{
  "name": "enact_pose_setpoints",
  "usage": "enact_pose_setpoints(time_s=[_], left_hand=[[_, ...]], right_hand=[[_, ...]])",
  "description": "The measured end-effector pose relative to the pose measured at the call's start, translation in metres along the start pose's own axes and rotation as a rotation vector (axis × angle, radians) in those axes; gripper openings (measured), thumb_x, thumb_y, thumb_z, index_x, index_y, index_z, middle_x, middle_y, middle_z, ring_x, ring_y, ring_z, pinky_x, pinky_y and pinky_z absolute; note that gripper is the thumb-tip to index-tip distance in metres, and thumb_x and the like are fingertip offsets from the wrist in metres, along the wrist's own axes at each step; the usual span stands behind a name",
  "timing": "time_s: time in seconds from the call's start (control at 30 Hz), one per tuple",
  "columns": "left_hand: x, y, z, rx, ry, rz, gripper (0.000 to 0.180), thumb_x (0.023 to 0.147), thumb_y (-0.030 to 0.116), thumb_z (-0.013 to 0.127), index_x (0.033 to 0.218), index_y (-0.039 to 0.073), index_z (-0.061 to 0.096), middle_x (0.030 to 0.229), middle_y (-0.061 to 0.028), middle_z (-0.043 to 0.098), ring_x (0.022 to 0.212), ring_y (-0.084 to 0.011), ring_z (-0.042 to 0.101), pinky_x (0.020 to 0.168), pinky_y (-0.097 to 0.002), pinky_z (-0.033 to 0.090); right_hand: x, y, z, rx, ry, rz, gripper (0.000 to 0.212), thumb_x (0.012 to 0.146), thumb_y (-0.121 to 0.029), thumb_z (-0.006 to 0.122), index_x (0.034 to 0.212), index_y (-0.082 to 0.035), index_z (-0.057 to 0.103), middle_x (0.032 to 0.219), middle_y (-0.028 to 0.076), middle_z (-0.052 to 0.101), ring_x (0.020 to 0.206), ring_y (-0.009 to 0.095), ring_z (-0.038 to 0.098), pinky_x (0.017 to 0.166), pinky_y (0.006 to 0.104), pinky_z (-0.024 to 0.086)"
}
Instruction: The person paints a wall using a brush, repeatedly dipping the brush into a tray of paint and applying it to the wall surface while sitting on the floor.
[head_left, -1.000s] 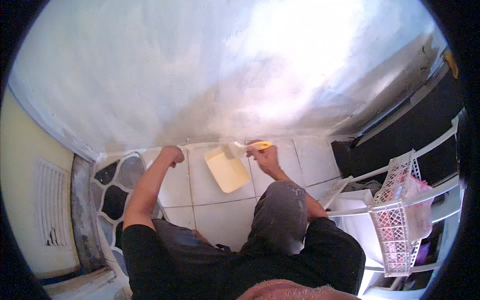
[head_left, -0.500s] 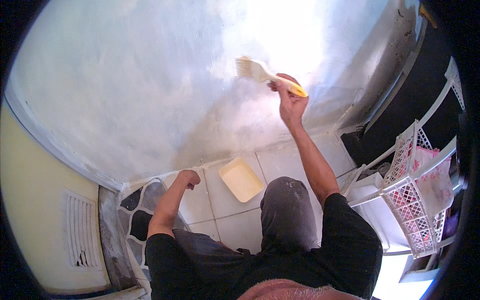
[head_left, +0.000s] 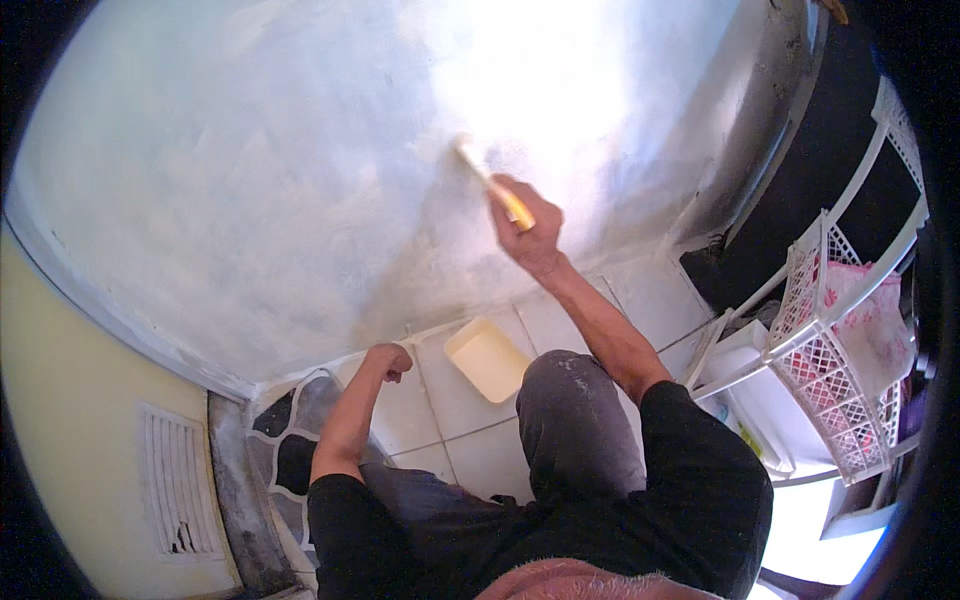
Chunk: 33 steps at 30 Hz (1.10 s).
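My right hand [head_left: 532,222] is wrapped round the yellow handle of a paintbrush [head_left: 479,163]. The brush is seen edge-on, its slightly blurred tip at the pale blue-white wall [head_left: 300,180]; whether it touches is hard to tell. Low by the foot of the wall, my left hand [head_left: 391,362] is curled into a loose fist with nothing showing in it. Between my left hand and my raised knee, a shallow cream tray [head_left: 487,361] rests on the floor tiles. No paint can be made out inside the tray.
White tiles [head_left: 408,412] cover the floor, with a patterned grey mat [head_left: 296,440] at the left. A white rack with a lattice basket [head_left: 832,405] and pink-patterned cloth stands close on the right. A yellowish panel with a slatted vent [head_left: 183,485] is at the left.
My right hand has moved left and down with the paintbrush, which has turned from showing its broad face to its narrow edge. My left hand stays curled near the tray.
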<state>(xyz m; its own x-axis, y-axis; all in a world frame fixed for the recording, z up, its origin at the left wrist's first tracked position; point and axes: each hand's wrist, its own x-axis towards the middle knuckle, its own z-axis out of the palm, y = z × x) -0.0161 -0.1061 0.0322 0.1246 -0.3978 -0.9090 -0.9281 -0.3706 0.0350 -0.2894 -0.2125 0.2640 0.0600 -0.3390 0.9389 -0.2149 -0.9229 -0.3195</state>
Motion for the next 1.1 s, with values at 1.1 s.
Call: enact_pose_setpoints(time_s=[1.1], left_hand=[[-0.018,0.001,0.007,0.037,0.04,0.003,0.032,0.079,0.026,0.041,0.082,0.009,0.068,0.078,-0.0061,0.063,0.074,-0.019,0.06,0.064,-0.0423,0.053]], right_hand=[[0.043,0.042,-0.025,0.083,0.199,0.003,0.021,0.081,-0.005,0.066,0.102,0.0,0.065,0.094,0.007,0.068,0.083,0.012,0.064,0.07,0.0244,0.052]])
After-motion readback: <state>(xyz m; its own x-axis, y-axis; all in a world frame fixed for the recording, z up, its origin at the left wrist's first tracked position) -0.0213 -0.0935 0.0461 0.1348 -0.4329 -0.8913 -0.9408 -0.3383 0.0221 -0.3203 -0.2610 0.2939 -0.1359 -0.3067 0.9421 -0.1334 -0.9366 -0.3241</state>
